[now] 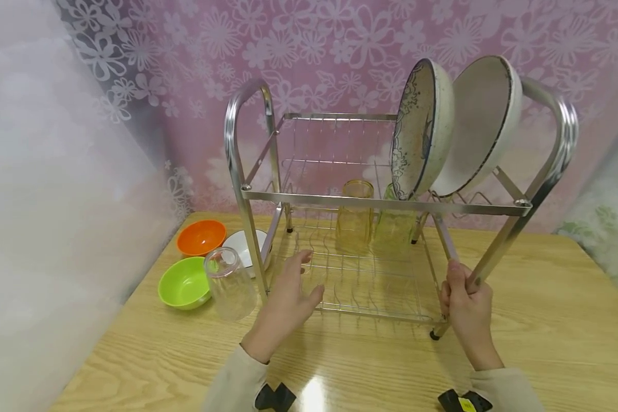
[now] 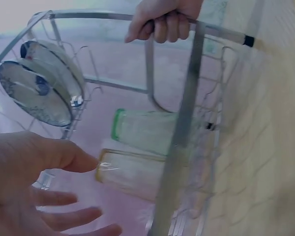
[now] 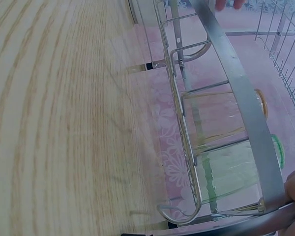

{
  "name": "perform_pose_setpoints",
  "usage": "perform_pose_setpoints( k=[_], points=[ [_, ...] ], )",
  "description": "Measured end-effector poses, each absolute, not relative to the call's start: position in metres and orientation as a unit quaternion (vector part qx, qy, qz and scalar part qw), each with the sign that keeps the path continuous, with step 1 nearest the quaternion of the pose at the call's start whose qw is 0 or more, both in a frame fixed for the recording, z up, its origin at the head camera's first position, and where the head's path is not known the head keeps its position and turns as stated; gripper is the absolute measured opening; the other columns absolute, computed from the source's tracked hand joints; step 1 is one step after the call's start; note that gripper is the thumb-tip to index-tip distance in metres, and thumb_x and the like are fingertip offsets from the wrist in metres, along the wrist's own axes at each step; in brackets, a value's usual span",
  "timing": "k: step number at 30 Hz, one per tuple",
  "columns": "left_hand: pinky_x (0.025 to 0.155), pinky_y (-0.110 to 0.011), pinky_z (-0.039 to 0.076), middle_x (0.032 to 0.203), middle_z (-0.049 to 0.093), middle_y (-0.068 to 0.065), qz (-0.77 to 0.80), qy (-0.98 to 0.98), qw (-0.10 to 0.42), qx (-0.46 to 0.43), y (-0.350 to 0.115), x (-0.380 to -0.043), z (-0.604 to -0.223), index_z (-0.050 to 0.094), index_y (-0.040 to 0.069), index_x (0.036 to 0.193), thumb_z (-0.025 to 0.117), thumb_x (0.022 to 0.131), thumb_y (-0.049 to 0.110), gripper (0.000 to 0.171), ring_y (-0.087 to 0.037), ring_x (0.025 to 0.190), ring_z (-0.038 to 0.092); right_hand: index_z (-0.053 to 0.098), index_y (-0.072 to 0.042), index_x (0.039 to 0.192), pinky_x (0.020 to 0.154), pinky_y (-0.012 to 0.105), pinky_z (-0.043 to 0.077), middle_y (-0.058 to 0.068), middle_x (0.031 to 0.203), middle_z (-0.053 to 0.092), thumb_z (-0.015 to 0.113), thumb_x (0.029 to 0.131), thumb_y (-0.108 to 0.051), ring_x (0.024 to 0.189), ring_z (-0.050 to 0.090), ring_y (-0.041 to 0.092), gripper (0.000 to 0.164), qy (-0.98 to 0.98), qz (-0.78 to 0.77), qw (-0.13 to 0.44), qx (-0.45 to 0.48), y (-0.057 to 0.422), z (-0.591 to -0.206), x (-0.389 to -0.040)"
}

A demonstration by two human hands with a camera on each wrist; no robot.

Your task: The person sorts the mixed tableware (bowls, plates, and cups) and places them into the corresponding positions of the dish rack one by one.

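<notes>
A pink, white-flowered backdrop [image 1: 329, 57] rises behind a pale wood-grain tabletop [image 1: 546, 320] that reflects a bright light [image 1: 313, 393].

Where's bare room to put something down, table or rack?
Free: table right of the rack; upper tier left of the patterned bowl; lower tier in front of the yellow glass and green glass. Crowded: table left of the rack, with orange bowl, lime bowl, white bowl and clear glass close together.

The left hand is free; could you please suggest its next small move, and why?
The empty left hand should probably move left to the clear glass, since that stands outside the dish rack, whose lower tier holds a yellow glass and a green glass.
</notes>
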State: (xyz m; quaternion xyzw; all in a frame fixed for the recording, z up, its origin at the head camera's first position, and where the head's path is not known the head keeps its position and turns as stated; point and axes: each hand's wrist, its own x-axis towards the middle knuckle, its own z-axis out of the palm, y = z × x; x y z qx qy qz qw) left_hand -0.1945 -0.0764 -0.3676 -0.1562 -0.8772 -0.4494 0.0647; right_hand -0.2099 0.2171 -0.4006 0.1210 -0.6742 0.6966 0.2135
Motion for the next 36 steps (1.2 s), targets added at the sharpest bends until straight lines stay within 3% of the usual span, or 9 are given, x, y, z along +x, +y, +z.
perform_pose_setpoints(
  k=[8,16,23,26,30,34,36],
  points=[
    [0.086,-0.044,0.051,0.117,0.064,-0.012,-0.384,-0.895,0.142,-0.178,-0.1,-0.182,-0.343,0.059,0.001,0.121,0.066,0.089,0.006,0.033,-0.03,0.103,0.061,0.037,-0.005,0.066,0.029,0.033,0.019,0.002,0.042,0.031,0.038,0.105,-0.014,0.031,0.024,0.018,0.04,-0.688,0.68,0.217,0.128,0.213,-0.399,-0.21],
    [0.08,-0.04,0.053,0.103,0.067,-0.013,-0.319,-0.919,0.125,-0.195,-0.106,-0.172,-0.335,0.065,-0.001,0.107,0.07,0.086,0.007,0.022,-0.028,0.095,0.064,0.037,-0.005,0.066,0.029,0.033,0.019,0.002,0.042,0.032,0.038,0.105,-0.017,0.031,0.025,0.018,0.041,-0.692,0.678,0.217,0.121,0.216,-0.398,-0.211],
    [0.07,-0.037,0.053,0.08,0.068,-0.006,-0.304,-0.917,0.206,-0.155,-0.134,-0.174,-0.326,0.067,0.002,0.088,0.069,0.085,0.001,0.004,-0.02,0.074,0.065,0.037,-0.006,0.066,0.029,0.033,0.019,0.002,0.042,0.032,0.039,0.105,-0.018,0.031,0.025,0.018,0.04,-0.69,0.681,0.215,0.118,0.216,-0.396,-0.212],
    [0.068,-0.037,0.053,0.074,0.063,-0.002,-0.306,-0.919,0.21,-0.132,-0.15,-0.174,-0.324,0.065,0.004,0.08,0.069,0.084,0.001,0.008,-0.019,0.071,0.062,0.037,-0.006,0.066,0.029,0.034,0.019,0.002,0.042,0.031,0.039,0.105,-0.019,0.031,0.025,0.018,0.04,-0.69,0.681,0.213,0.12,0.216,-0.396,-0.212],
    [0.079,-0.047,0.047,0.097,0.058,-0.015,-0.296,-0.92,0.236,-0.098,-0.167,-0.18,-0.329,0.057,0.004,0.082,0.078,0.076,0.003,0.022,-0.036,0.097,0.052,0.037,-0.006,0.066,0.029,0.033,0.018,0.002,0.042,0.031,0.04,0.105,-0.019,0.031,0.024,0.018,0.041,-0.69,0.682,0.213,0.118,0.217,-0.396,-0.212],
    [0.091,-0.06,0.036,0.129,0.042,-0.029,-0.307,-0.913,0.258,-0.07,-0.179,-0.189,-0.339,0.055,-0.003,0.105,0.087,0.068,0.01,0.05,-0.049,0.123,0.027,0.037,-0.007,0.066,0.028,0.033,0.018,0.002,0.042,0.031,0.04,0.104,-0.019,0.031,0.023,0.018,0.041,-0.689,0.684,0.213,0.11,0.218,-0.397,-0.21],
    [0.094,-0.064,0.033,0.136,0.036,-0.029,-0.318,-0.917,0.236,-0.056,-0.183,-0.193,-0.343,0.051,-0.005,0.118,0.087,0.069,0.015,0.064,-0.049,0.128,0.022,0.037,-0.007,0.065,0.028,0.034,0.018,0.002,0.042,0.031,0.04,0.104,-0.019,0.031,0.023,0.018,0.041,-0.687,0.686,0.215,0.108,0.218,-0.397,-0.209]
  ],
)
